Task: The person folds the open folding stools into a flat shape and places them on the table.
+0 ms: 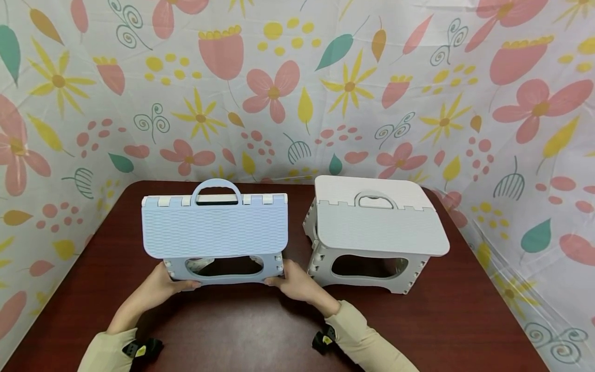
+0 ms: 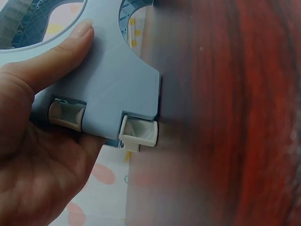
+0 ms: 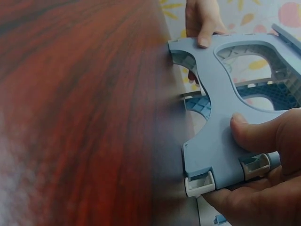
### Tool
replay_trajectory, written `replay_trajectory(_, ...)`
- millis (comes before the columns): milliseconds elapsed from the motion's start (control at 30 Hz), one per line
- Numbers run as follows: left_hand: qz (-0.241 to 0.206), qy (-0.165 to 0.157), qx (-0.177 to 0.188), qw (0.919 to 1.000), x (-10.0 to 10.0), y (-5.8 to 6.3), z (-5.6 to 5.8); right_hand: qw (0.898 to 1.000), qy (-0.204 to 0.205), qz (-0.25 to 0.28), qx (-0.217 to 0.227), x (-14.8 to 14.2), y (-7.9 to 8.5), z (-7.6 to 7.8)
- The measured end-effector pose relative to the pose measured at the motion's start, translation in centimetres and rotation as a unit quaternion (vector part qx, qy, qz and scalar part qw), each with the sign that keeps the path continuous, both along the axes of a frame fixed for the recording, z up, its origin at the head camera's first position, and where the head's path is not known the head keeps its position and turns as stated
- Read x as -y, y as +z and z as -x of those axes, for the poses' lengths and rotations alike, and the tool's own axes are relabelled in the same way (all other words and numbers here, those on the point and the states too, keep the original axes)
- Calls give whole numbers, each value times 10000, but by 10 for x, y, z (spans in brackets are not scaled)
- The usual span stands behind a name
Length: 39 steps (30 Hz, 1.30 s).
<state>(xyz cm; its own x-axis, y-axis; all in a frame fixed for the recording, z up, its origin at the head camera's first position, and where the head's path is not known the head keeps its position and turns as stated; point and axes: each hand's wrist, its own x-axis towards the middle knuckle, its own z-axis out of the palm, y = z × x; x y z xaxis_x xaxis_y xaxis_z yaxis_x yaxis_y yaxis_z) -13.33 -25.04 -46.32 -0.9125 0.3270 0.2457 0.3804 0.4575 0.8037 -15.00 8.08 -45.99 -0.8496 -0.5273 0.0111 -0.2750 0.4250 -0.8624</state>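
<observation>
A light blue folding stool (image 1: 214, 227) stands on the left of the dark table, its front top panel sloping toward me and its loop handle sticking up at the ridge. My left hand (image 1: 155, 289) grips the lower left corner of its front leg panel. In the left wrist view the thumb (image 2: 70, 49) lies on the panel face, with the fingers behind the hinged edge. At the lower right corner, my right hand (image 1: 297, 283) grips the same panel, thumb (image 3: 249, 134) in front and fingers curled behind. White hinge pieces (image 2: 138, 132) show along the panel's edge.
To the right stands a grey-white folding stool (image 1: 381, 222), unfolded with its top flat, close beside my right hand. The reddish-brown table (image 1: 232, 330) extends in front and around. Behind and at the sides hangs a flower-patterned cloth (image 1: 274, 134).
</observation>
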Motion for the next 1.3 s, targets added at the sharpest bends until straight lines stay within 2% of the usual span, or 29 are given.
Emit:
replay_trajectory(667,0,-38,-1,10000,1,0,1,9999,-7,18,138,1,-2,1)
replay_trajectory(933,158,19,84,9998,0,0,1,9997,32,145,184,0,-1,1)
replay_trajectory(1100,296,172,137,9993,0,2,1,9999,-53,-10,116,0,1,-1)
replay_trajectory(1300,333,320,148,9988,1,5,0,9971,-440,-532,-326,-1,7,-3)
